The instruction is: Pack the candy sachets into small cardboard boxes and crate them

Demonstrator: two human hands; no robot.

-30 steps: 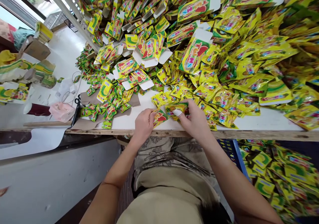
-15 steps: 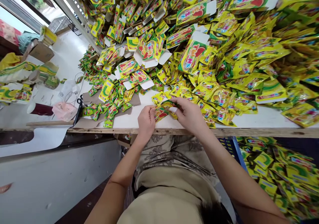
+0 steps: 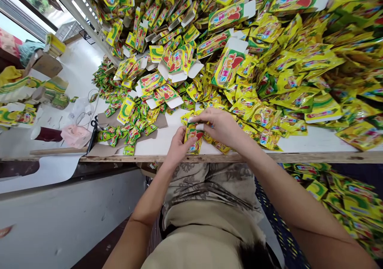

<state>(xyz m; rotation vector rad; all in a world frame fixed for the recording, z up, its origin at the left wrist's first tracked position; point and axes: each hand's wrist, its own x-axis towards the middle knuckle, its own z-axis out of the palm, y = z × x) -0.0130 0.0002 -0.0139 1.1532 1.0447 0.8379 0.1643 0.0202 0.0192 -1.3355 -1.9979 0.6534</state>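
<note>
At the table's front edge I hold a small green-and-yellow candy box (image 3: 194, 144) with a red heart printed on it. My left hand (image 3: 177, 146) is closed round its left side, the thumb lying across the front. My right hand (image 3: 223, 127) pinches the box's upper end, with fingers on top and thumb at the right side. Its fingers partly hide that end, so I cannot tell whether the flap is tucked in. Yellow sachets (image 3: 266, 137) lie just right of my right hand. Small green wrapped candies (image 3: 131, 129) sit to the left on brown cardboard.
A large heap of boxes and sachets (image 3: 229, 67) covers the back of the white table (image 3: 299, 141). Scissors (image 3: 93, 131), a pink plastic bag (image 3: 76, 135) and a dark red cylinder (image 3: 47, 134) lie at left. Below right, a blue crate (image 3: 269, 209) stands by more filled packs (image 3: 347, 201).
The box has turned from lying slanted to standing lengthwise toward me, its printed face showing. My right hand has moved onto its upper end, and my left thumb now lies across the front.
</note>
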